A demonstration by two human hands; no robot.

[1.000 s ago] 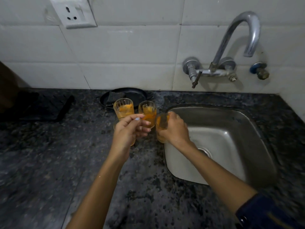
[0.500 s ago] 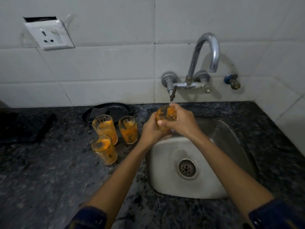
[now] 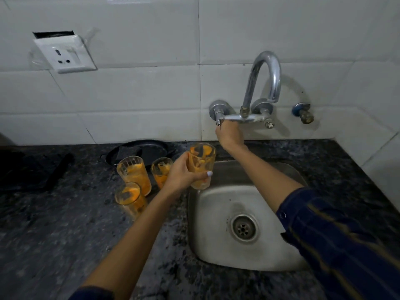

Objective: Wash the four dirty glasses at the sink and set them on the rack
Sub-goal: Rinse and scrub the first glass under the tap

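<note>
My left hand (image 3: 180, 175) grips a glass smeared with orange residue (image 3: 201, 165), upright over the left rim of the steel sink (image 3: 216, 241). My right hand (image 3: 229, 135) reaches up to the wall tap (image 3: 263, 83) and closes on its left lever handle, which the fingers mostly hide. No water runs from the spout. Three more orange-stained glasses stand on the dark granite counter left of the sink: a tall one (image 3: 134, 173), one behind it (image 3: 161, 171) and one nearer me (image 3: 129, 198).
A black pan (image 3: 149, 151) with a dark pad in it sits against the tiled wall behind the glasses. A black rack or tray (image 3: 32, 169) lies at the far left. A wall socket (image 3: 65, 53) hangs above; a second valve (image 3: 303, 112) is right of the tap.
My right hand has let go of the glass and risen to the tap lever. The left hand now holds that glass alone, slightly left of where both hands held it.
</note>
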